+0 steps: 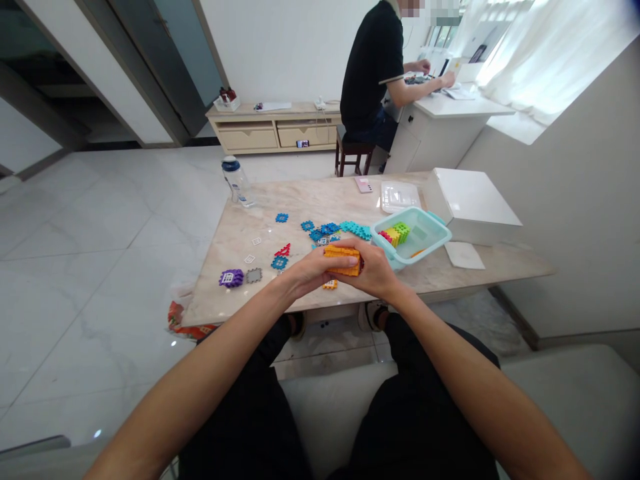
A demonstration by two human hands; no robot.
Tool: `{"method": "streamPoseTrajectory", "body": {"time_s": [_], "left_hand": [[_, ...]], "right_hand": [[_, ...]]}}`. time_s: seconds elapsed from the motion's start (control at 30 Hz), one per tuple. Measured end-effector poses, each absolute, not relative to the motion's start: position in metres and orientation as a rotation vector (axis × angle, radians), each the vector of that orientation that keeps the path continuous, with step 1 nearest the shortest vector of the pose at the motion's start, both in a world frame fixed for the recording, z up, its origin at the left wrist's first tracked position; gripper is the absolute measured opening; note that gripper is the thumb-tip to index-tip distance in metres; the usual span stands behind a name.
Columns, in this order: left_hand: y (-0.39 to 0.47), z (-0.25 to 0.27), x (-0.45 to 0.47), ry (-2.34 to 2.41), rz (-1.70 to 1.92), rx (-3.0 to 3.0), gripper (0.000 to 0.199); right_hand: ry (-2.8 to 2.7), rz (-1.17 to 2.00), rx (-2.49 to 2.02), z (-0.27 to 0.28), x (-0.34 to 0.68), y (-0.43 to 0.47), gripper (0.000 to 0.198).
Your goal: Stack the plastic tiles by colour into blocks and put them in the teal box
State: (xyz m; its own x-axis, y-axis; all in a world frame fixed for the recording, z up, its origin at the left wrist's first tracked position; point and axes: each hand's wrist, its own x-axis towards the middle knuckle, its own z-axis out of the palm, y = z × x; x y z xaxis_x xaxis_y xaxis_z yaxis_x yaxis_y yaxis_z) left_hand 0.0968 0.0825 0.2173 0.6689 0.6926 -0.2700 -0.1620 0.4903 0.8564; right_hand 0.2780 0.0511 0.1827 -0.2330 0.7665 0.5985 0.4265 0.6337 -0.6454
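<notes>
Both hands hold a stack of orange interlocking tiles (342, 261) above the table's near edge. My left hand (311, 270) is closed on its left side, the thumb lying across the front. Around the right end and the back wrap the fingers of my right hand (376, 268). Just below the stack, an orange tile (330, 285) lies on the table. Blue tiles (330, 229) and turquoise tiles (356, 229) lie behind my hands. A red triangular piece (283, 250) and a blue tile (279, 263) are to the left.
A turquoise basket (434, 245) holding several coloured tiles stands right of my hands, before a white box (475, 197). Purple tiles (231, 278) and a grey tile (254, 275) lie at left. A water bottle (237, 181) stands at the far left corner. Another person (373, 67) sits beyond.
</notes>
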Motion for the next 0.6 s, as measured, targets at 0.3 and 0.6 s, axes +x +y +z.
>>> {"method": "streamPoseTrajectory", "body": {"time_s": [0.3, 0.6], "left_hand": [[0.084, 0.216, 0.099, 0.932, 0.771, 1.411, 0.049], [0.082, 0.202, 0.103, 1.109, 0.917, 1.789, 0.049]], "right_hand": [[-1.835, 0.274, -1.024, 0.178, 0.284, 0.058, 0.046], [-1.824, 0.075, -1.114, 0.166, 0.28, 0.063, 0.04]]}}
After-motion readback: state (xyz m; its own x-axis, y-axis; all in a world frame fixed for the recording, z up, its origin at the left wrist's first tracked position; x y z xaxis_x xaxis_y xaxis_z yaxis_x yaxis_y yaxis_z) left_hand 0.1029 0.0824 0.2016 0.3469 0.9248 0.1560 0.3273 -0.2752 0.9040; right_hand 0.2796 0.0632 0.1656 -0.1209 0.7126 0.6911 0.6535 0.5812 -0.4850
